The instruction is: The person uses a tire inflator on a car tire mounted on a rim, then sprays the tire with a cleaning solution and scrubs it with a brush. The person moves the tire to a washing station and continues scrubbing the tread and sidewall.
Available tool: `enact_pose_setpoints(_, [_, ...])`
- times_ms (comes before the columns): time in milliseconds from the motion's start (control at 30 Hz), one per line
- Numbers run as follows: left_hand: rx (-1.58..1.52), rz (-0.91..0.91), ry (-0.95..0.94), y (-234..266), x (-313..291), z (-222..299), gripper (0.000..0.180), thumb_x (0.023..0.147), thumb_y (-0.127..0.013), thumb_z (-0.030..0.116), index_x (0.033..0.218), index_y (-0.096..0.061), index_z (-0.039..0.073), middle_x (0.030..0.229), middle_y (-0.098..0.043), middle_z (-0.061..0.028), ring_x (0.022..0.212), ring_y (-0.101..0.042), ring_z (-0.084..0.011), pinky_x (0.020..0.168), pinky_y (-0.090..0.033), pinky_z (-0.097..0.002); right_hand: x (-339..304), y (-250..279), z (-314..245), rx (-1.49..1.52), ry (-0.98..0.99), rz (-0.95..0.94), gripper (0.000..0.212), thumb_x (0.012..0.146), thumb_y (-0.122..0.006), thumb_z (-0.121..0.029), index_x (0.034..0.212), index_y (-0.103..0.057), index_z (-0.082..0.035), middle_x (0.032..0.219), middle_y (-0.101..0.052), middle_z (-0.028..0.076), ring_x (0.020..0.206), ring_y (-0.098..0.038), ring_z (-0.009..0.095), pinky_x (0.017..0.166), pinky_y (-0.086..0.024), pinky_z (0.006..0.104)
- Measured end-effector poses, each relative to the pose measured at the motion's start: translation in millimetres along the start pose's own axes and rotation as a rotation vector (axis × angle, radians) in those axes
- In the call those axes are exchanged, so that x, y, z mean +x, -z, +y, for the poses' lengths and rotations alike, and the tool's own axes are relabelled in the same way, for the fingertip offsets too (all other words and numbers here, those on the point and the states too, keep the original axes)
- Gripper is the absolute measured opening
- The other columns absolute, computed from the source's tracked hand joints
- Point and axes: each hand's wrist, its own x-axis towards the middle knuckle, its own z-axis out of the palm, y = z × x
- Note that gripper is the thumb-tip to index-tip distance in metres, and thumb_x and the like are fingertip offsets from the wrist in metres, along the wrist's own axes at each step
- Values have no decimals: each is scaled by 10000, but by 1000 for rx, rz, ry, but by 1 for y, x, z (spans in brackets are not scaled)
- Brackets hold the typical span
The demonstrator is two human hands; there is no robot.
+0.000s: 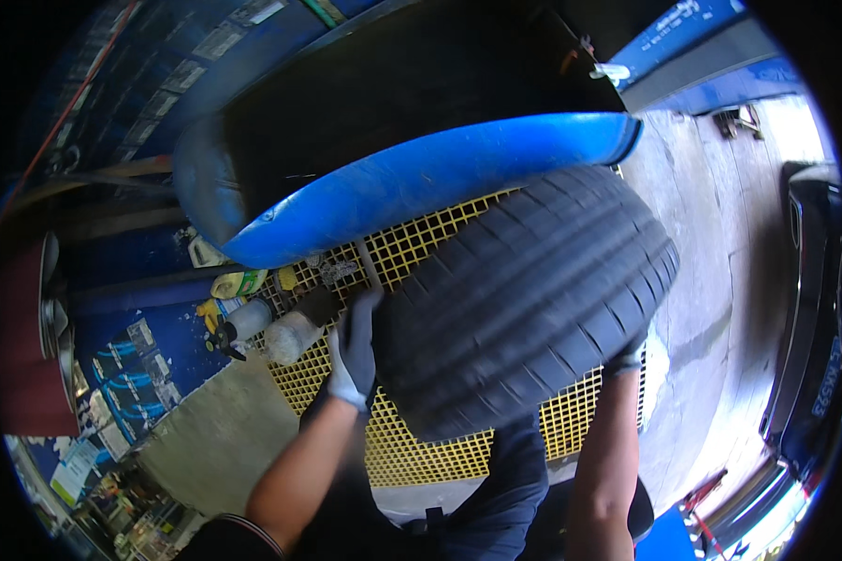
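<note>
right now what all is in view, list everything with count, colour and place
tyre: 1, black, centre, over the grating
tub: 1, blue, dark inside, behind the tyre
grating: 1, yellow, beneath the tyre
spray bottle: 1, pale with black head, left of the tyre
other bottles: several, white, green and yellow, near the spray bottle
car: 1, black, right edge
panels: several, blue, upper right and left
floor: 1, grey, mainly right
small clutter: uncountable, mixed colours, lower left
legs: 2, dark trousers, bottom centre
left hand: 1, grey glove, tyre's left side
right hand: 1, grey glove, tyre's right side, partly hidden
</note>
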Motion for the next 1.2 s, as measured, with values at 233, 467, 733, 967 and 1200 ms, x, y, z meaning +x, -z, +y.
enact_pose_setpoints(233, [-1319, 48, 732, 22, -115, -253, 500, 1175, -485, 424, 1349, -701, 8, 1374, -733, -182, 1292, -666, -370, 1223, -464, -488, -88, 37, -8, -212, 110, 104, 685, 1170, -438, -557, 1645, -476, -65, 1636, -556, 143, 1460, -555, 309, 1236, -441, 466])
enact_pose_setpoints(467, [-1677, 33, 825, 15, -164, -311, 494, 1178, -465, 383, 1359, -685, -20, 1356, -732, -212, 1247, -689, -378, 1191, -502, -489, -143, -47, -33, -475, 335, 62, 639, 1175, -460, -508, 1631, -493, -62, 1608, -581, 136, 1414, -592, 288, 1198, -474, 449])
enact_pose_setpoints(733, [-1265, -35, 1089, 31, -149, -287, 536, 1122, -515, 399, 1459, -627, -3, 1428, -690, -223, 1315, -659, -364, 1184, -507, -514, -180, -223, -50, -794, 616, -120, 587, 1180, -485, -452, 1615, -512, -59, 1577, -608, 128, 1361, -634, 265, 1156, -511, 429])
enact_pose_setpoints(967, [-1194, -201, 1001, -4, -110, -244, 552, 1133, -506, 413, 1515, -558, 18, 1505, -613, -204, 1376, -594, -352, 1217, -459, -512, -182, -426, -3, -869, 438, -388, 550, 1187, -499, -426, 1584, -569, -52, 1548, -634, 121, 1351, -636, 220, 1164, -498, 396])
enact_pose_setpoints(1200, [-957, -300, 795, 27, -73, -191, 577, 1143, -497, 427, 1570, -488, 39, 1581, -535, -184, 1437, -529, -340, 1250, -410, -510, -222, -419, 46, -2119, 1053, -621, 706, 1051, -637, -191, 1687, -396, -4, 1712, -425, 263, 1605, -371, 441, 1345, -257, 504])
